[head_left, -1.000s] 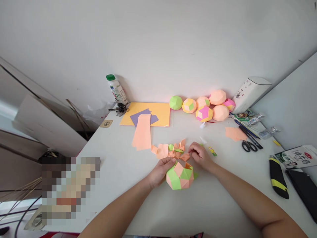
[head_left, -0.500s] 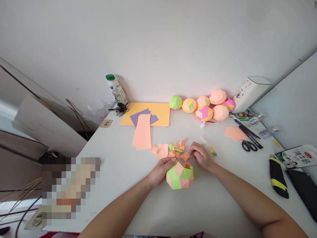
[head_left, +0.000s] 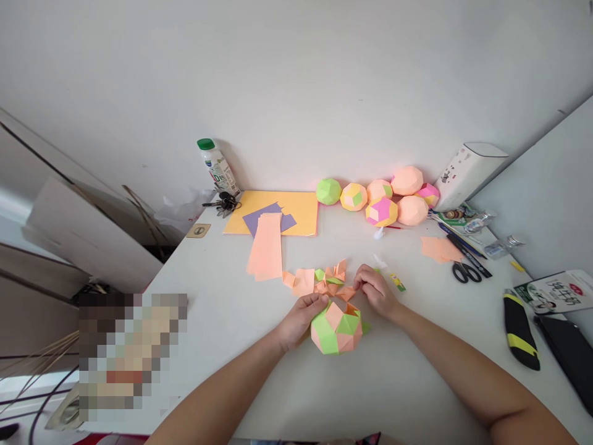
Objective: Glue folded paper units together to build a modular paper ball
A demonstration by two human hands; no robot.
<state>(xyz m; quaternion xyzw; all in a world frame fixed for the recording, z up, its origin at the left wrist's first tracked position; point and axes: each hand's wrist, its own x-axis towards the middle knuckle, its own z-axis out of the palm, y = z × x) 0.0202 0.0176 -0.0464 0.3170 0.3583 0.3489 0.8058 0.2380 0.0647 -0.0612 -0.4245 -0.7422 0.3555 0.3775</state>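
My left hand (head_left: 301, 320) is closed on the upper left side of a folded paper ball (head_left: 336, 331) in green and peach, which has an opening at its top right. To the right of it, my right hand (head_left: 376, 292) has its fingers curled together beside a peach folded paper piece (head_left: 346, 293); what they pinch, if anything, is hidden. A loose pile of peach and green folded pieces (head_left: 327, 283) lies just beyond the ball. Left of the pile is a flat peach square (head_left: 303, 282).
Peach strips (head_left: 267, 250) lie partly over purple paper (head_left: 252, 217) on a yellow sheet stack (head_left: 296, 210). Finished paper balls (head_left: 397, 212) line the wall. Scissors (head_left: 466, 272), pens (head_left: 477, 259) and a black-and-yellow object (head_left: 521, 334) are at right; a bottle (head_left: 220, 170) stands at back left.
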